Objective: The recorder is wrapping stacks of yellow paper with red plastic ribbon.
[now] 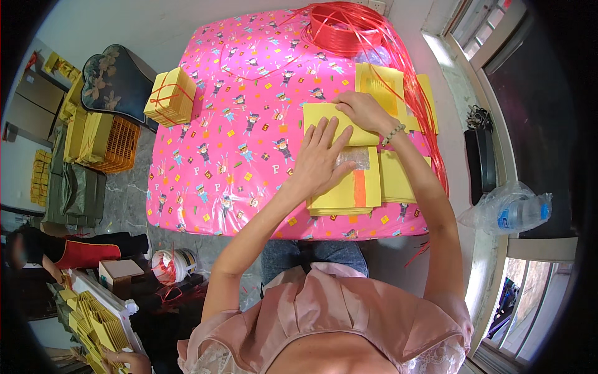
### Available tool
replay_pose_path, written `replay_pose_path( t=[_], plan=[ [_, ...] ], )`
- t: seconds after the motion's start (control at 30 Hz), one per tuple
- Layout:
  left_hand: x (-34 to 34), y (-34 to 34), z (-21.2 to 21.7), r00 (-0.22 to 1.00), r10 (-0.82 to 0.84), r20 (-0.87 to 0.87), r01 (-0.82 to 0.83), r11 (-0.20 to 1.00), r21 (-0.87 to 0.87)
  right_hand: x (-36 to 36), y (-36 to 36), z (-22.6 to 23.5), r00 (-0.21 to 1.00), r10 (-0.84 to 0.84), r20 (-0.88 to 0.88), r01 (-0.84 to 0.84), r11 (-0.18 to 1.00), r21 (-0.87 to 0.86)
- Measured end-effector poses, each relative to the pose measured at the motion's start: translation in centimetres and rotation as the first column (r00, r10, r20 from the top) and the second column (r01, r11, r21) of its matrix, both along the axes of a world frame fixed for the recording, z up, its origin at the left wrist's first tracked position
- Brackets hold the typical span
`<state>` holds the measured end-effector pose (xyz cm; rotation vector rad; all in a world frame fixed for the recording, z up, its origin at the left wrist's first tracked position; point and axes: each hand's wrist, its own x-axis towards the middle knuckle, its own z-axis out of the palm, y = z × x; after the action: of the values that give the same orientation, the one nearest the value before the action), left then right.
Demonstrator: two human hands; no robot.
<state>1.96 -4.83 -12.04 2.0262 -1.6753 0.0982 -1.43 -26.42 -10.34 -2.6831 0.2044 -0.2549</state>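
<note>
A yellow paper packet (321,113) lies on top of a yellow paper stack (339,196) at the table's right side. My left hand (321,156) rests flat across both, fingers spread. Along the far edge of the packet, my right hand (364,112) has its fingers bent together over the paper; a green bead bracelet circles that wrist. The stack's top sheet carries a grey foil-like patch and an orange strip. More yellow paper (398,177) sits under my right forearm, and another yellow pile (381,84) lies beyond my right hand.
The table (243,174) has a pink patterned cover. A tied yellow bundle (170,96) stands at far left, red strings (411,68) around a red basin (346,31) at far right. A bagged bottle (514,215) rests on the sill. Another person (56,249) is at lower left.
</note>
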Motion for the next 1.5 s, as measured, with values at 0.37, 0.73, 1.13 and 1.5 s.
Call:
replay_pose_path(
  t=[0.37,0.73,1.13,1.5],
  plan=[
    [0.1,0.0,-0.4,1.0,-0.008,0.011,0.008,1.0,0.008,0.3,0.2,0.1,1.0,0.005,-0.006,-0.005,1.0,0.014],
    [0.0,0.1,-0.3,1.0,-0.015,0.019,0.014,1.0,0.02,0.4,0.4,-0.2,1.0,-0.011,0.016,0.01,0.999,0.036],
    [0.2,-0.1,-0.1,0.999,-0.019,0.032,0.016,0.996,0.086,-3.1,2.2,1.8,0.98,-0.013,0.199,0.036,0.993,-0.109],
    [0.0,0.1,-0.4,0.999,-0.028,0.038,0.024,0.996,0.084,-11.7,8.1,0.6,0.998,-0.026,0.051,0.038,0.965,-0.261]
  ],
)
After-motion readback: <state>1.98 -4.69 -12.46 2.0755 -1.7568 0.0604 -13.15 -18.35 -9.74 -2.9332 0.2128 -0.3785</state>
